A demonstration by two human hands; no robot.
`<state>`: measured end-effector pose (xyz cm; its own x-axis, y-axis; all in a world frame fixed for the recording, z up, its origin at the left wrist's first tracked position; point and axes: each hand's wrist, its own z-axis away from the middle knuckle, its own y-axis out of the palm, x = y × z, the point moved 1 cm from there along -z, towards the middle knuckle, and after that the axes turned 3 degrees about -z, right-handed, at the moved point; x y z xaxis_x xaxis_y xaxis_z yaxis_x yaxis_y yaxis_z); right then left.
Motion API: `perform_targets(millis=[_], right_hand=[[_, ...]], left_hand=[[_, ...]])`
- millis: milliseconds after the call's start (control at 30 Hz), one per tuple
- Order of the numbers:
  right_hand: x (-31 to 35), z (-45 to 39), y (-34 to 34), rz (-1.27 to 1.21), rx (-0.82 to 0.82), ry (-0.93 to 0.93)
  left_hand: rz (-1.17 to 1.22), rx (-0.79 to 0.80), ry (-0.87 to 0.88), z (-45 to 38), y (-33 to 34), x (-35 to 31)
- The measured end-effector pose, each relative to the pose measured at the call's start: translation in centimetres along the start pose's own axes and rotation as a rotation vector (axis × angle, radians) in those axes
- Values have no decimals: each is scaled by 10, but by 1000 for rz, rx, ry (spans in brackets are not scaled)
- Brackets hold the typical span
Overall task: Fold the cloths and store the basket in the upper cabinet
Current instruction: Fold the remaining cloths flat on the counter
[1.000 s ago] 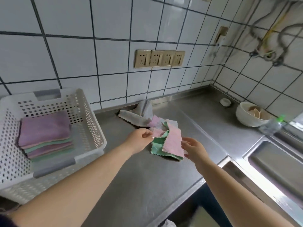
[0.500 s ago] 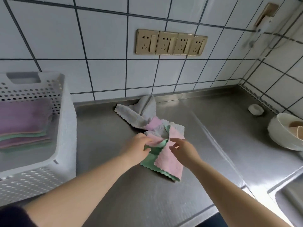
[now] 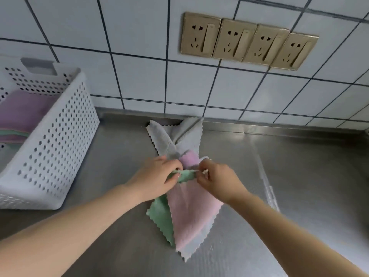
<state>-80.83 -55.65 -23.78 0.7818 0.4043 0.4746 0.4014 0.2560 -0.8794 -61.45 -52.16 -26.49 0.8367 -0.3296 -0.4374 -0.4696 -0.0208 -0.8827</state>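
Meanwhile, a green cloth edge is pinched between left hand and right hand; corners should be aligned before creasing.

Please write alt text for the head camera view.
Both hands, left hand and right hand, pinch a green cloth above a steel counter. A white basket with folded cloths stands at left.
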Motion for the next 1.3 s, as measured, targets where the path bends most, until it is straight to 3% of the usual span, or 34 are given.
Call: perform_targets(millis=[100,300,467,667,933,1300], right_hand=[[11,-6,-27,47,5,-114],[33,-19,-70,207,127,-179],[49,-40,-105,445,20,-164],[67,-65,-133,508,-24,-139],[80,-85,-134,442,-366,-164],[83,-34,-85,-26,-765,-249]], left_hand=[[29,-67,-37,-6,-27,-6],[-66,-146,79,-17,-90,-22],[-85,-200,116,-23,-148,-25],[-136,-257,50,-17,-205,-2],[-223,-490,-68,6,-237,49],[-373,-772,-63,64,-225,55]])
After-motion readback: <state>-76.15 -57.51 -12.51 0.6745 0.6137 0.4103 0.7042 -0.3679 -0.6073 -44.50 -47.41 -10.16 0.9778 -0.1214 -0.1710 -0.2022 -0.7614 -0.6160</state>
